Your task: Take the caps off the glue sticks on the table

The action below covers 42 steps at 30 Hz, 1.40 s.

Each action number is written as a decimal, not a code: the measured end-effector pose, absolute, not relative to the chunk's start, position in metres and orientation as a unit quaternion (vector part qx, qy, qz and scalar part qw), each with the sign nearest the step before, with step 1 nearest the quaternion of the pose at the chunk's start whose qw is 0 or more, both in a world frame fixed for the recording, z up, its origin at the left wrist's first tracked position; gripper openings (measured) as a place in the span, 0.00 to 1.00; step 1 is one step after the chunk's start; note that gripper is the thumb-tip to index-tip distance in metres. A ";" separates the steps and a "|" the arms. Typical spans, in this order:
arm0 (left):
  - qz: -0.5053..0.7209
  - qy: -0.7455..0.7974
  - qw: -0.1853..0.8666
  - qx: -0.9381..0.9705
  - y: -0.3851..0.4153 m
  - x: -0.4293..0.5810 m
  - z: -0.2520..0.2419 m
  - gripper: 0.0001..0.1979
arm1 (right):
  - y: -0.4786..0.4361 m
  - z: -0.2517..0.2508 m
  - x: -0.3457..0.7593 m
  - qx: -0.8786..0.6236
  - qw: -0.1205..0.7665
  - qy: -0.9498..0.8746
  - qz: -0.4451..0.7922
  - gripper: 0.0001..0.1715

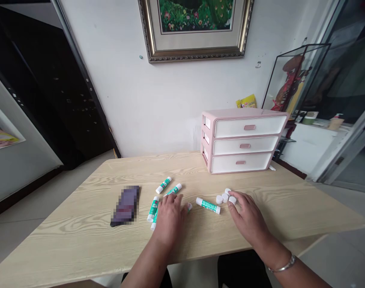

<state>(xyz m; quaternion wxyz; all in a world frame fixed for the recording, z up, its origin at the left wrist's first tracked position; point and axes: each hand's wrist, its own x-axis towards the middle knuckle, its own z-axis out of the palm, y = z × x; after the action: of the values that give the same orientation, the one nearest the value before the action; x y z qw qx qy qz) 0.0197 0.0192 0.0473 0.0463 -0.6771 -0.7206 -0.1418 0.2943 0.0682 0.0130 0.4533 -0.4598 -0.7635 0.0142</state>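
Several green-and-white glue sticks lie on the wooden table (80,240). One glue stick (208,205) lies apart between my hands. My left hand (169,216) rests flat over a cluster of glue sticks (153,208), fingers apart, covering part of one. My right hand (245,216) lies on the table with its fingertips touching a few small white caps (224,197). A bracelet sits on my right wrist. Neither hand visibly grips anything.
A pink three-drawer organizer (244,140) stands at the back right of the table, drawers closed. A dark phone (126,205) lies left of the glue sticks. A framed picture (196,28) hangs on the wall; a glass case (293,80) stands to the right.
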 end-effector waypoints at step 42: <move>-0.323 -0.609 -0.257 -0.677 -0.087 0.020 0.035 0.21 | 0.017 0.090 0.284 -0.481 0.458 -0.721 0.198 0.15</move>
<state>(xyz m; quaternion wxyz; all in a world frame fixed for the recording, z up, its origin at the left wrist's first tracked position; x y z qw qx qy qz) 0.0196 -0.0875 0.0350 -0.2574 -0.6774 -0.6087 -0.3230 0.2835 0.0173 0.0900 0.4579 -0.4813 -0.7209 0.1976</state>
